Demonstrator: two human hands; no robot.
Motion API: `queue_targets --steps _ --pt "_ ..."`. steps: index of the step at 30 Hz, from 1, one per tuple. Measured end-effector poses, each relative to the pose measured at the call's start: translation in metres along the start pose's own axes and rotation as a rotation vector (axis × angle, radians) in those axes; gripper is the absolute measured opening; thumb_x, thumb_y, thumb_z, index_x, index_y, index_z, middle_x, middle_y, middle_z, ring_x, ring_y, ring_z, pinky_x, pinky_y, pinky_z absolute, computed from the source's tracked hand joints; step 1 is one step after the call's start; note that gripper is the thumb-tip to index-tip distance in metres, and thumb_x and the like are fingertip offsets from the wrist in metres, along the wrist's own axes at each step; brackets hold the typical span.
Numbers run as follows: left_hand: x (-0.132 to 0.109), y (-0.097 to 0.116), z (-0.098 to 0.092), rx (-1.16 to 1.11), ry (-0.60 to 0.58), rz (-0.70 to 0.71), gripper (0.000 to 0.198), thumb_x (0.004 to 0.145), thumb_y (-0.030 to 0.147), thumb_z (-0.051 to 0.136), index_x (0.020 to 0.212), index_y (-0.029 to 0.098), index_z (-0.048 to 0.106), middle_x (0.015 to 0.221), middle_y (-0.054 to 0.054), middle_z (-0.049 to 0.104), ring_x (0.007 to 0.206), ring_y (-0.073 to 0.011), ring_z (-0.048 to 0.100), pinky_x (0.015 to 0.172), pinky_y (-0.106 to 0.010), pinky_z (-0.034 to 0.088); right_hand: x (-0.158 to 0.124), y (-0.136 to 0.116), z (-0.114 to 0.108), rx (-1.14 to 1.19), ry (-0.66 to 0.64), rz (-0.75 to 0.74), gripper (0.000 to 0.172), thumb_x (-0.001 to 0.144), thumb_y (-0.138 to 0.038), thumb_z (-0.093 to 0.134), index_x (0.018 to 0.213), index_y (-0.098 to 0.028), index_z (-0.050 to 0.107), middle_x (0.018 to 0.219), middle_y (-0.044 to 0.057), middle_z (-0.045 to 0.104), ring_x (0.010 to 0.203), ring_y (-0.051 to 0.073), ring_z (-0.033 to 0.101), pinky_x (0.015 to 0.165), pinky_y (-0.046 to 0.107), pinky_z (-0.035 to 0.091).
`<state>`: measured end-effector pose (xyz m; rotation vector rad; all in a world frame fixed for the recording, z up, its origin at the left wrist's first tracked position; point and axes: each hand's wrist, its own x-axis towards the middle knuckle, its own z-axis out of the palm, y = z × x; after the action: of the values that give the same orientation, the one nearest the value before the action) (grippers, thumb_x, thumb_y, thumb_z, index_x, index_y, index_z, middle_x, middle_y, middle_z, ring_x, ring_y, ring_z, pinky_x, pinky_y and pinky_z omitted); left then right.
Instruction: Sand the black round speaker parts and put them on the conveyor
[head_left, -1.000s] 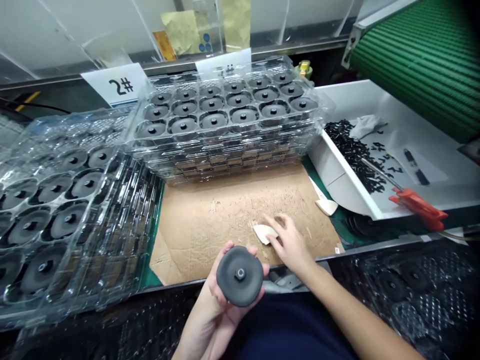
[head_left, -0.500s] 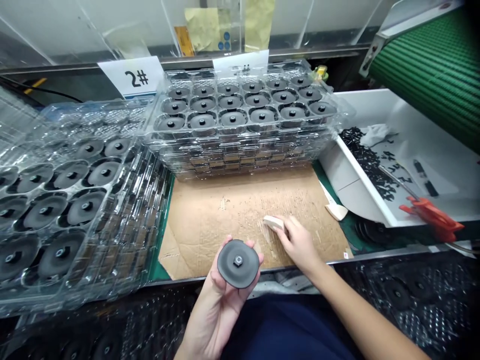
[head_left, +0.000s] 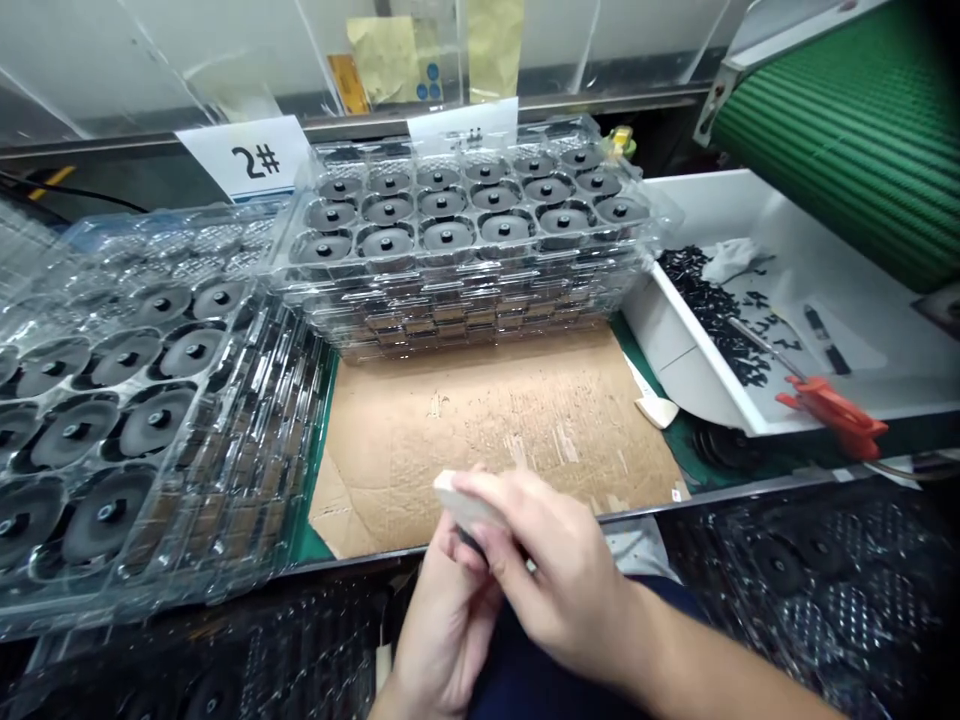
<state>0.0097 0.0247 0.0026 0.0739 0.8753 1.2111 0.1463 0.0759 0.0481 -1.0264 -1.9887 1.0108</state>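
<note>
My left hand and my right hand are together low in the view, above the near edge of the cardboard. Between them, a black round rubber-like disc is almost hidden, with only a sliver showing. My left hand holds it. My right hand grips a cream-coloured block between its fingers and thumb, and the block lies against the disc. The disc's centre stud is out of sight.
Stacked clear trays of black discs stand beyond a scraped cardboard sheet, with more at the left and lower right. A white bin holds black bits and a red-handled tool. A second cream piece lies near it.
My right hand has lifted the cream block off the cardboard and brought it against the disc. My left hand has turned the disc, which is now mostly hidden between my hands.
</note>
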Motion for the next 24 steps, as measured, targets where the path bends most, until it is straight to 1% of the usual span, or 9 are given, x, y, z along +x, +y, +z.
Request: queue_targets --steps 3,4,8,9,13,15,18,21,24 --pt "0.001 -0.001 0.002 0.032 0.048 0.053 0.053 0.069 0.03 0.072 0.119 0.029 0.055 0.119 -0.006 0.06 0.108 -0.0232 0.056 0.083 -0.027 0.051 0.003 -0.012 -0.004 0.009 -0.231 0.055 0.028 0.088 -0.012 0.045 0.112 -0.023 0.056 0.096 0.0 0.062 0.083 0.011 0.057 0.074 0.022 0.047" --pt "0.002 -0.001 0.003 0.038 0.046 0.085 0.054 0.068 0.029 0.073 0.119 0.029 0.055 0.117 -0.006 0.061 0.107 -0.0237 0.057 0.082 -0.027 0.051 0.005 -0.012 -0.004 0.006 -0.262 0.061 0.027 0.088 -0.012 0.045 0.109 -0.023 0.058 0.094 0.0 0.062 0.082 0.01 0.057 0.074 0.022 0.047" --pt "0.001 0.002 0.009 0.059 0.012 0.084 0.052 0.064 0.031 0.076 0.113 0.026 0.059 0.105 -0.005 0.067 0.104 -0.0231 0.059 0.087 -0.029 0.05 0.008 -0.01 0.0 0.001 0.006 -0.083 0.031 0.091 -0.015 0.041 0.119 -0.014 0.052 0.103 0.007 0.061 0.091 0.014 0.056 0.082 0.027 0.046" --pt "0.0 0.003 0.01 0.067 0.011 0.075 0.052 0.064 0.031 0.076 0.112 0.026 0.06 0.107 -0.005 0.066 0.103 -0.0227 0.059 0.087 -0.028 0.05 0.006 -0.01 0.0 0.032 0.025 -0.107 0.032 0.091 -0.015 0.04 0.121 -0.012 0.051 0.104 0.008 0.061 0.092 0.014 0.056 0.083 0.027 0.046" --pt "-0.004 0.005 0.013 0.087 0.028 0.098 0.055 0.061 0.03 0.078 0.113 0.03 0.059 0.118 -0.003 0.062 0.105 -0.0221 0.059 0.087 -0.027 0.05 -0.001 -0.011 -0.005 0.128 -0.171 -0.034 0.028 0.088 -0.01 0.045 0.112 -0.017 0.057 0.1 0.003 0.062 0.089 0.01 0.057 0.08 0.019 0.045" --pt "-0.004 0.003 0.016 0.112 0.011 0.085 0.049 0.063 0.029 0.077 0.109 0.027 0.061 0.113 -0.005 0.065 0.108 -0.0229 0.057 0.091 -0.029 0.048 0.001 -0.011 -0.006 0.09 -0.089 -0.008 0.027 0.088 -0.012 0.045 0.111 -0.017 0.058 0.098 0.003 0.061 0.085 0.011 0.057 0.079 0.021 0.045" --pt "-0.005 0.001 0.022 0.125 -0.012 0.027 0.04 0.067 0.03 0.074 0.105 0.027 0.064 0.106 -0.003 0.067 0.11 -0.0225 0.056 0.095 -0.03 0.045 0.004 -0.01 -0.01 0.075 0.049 -0.09 0.031 0.091 -0.015 0.041 0.119 -0.013 0.053 0.098 0.006 0.061 0.086 0.013 0.057 0.08 0.024 0.045" --pt "-0.008 0.005 0.025 0.105 0.035 0.002 0.047 0.061 0.031 0.078 0.106 0.035 0.063 0.113 0.003 0.065 0.107 -0.0192 0.058 0.09 -0.025 0.048 -0.005 -0.009 -0.023 0.145 -0.137 -0.093 0.028 0.09 -0.012 0.043 0.116 -0.016 0.055 0.103 0.003 0.062 0.092 0.01 0.056 0.084 0.02 0.043" --pt "-0.01 0.008 0.026 0.114 0.051 -0.014 0.057 0.051 0.035 0.081 0.105 0.035 0.064 0.114 0.003 0.065 0.104 -0.0189 0.06 0.086 -0.023 0.05 -0.02 -0.008 -0.041 0.053 -0.228 0.054 0.026 0.088 -0.011 0.046 0.109 -0.021 0.057 0.091 -0.001 0.062 0.077 0.008 0.057 0.07 0.018 0.044"
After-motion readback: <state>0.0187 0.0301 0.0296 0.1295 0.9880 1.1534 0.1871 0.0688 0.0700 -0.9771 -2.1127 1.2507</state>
